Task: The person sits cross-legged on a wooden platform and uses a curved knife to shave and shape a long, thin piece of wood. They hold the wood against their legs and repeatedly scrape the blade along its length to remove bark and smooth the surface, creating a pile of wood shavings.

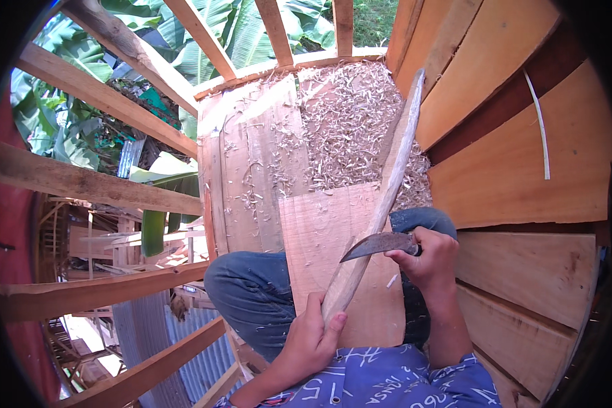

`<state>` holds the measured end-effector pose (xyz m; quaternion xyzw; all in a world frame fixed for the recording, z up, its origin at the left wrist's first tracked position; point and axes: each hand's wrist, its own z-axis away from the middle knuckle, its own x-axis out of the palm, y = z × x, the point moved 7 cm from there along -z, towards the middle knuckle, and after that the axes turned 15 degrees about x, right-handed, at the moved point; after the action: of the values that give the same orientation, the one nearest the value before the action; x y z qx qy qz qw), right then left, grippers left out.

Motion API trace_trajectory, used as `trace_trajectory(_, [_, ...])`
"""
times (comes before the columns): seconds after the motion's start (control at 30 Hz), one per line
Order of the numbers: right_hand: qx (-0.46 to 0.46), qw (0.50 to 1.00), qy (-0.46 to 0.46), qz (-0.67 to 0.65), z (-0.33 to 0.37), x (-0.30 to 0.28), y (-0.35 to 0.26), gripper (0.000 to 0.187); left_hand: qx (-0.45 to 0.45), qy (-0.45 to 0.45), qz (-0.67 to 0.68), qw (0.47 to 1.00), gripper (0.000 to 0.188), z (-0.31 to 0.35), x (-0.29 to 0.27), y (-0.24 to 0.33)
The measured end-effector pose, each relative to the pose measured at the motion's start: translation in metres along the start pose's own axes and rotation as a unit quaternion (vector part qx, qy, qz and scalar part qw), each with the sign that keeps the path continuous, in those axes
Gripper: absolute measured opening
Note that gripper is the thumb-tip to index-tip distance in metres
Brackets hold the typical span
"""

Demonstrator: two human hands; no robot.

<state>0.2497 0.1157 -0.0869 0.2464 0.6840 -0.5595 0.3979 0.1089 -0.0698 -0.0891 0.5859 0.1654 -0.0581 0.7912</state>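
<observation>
My left hand [312, 333] is closed round the near end of a long, slightly curved wooden stick [392, 178]. From there the stick slants away to the far right, its far end by the plank wall. In my right hand [431, 256] is a knife [377, 245] with a dark, curved blade, gripped by its handle, which my fingers mostly hide. The blade lies across the stick, pointing left. Under both, a flat wooden board [340, 224] rests over my lap between my knees.
Curled wood shavings [353, 126] cover much of the plank floor [251, 156]. A plank wall [523, 156] rises close on the right, with a pale thin strip [538, 126] on it. Wooden rails [102, 187] run along the left and far sides, with banana leaves [228, 34] and corrugated sheets [190, 347] beyond.
</observation>
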Motion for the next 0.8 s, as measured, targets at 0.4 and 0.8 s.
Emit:
trace_trajectory(0.4, [0.028,0.997,-0.073,-0.004,0.009,-0.011,0.016,0.065,-0.024,-0.027,-0.041,0.999,0.041,0.005,0.005,-0.013])
trace_trajectory(0.8, [0.182,0.983,0.035,-0.015,-0.028,-0.024,0.074,0.076,-0.025,-0.016,-0.120,0.992,0.036,0.014,0.005,-0.006])
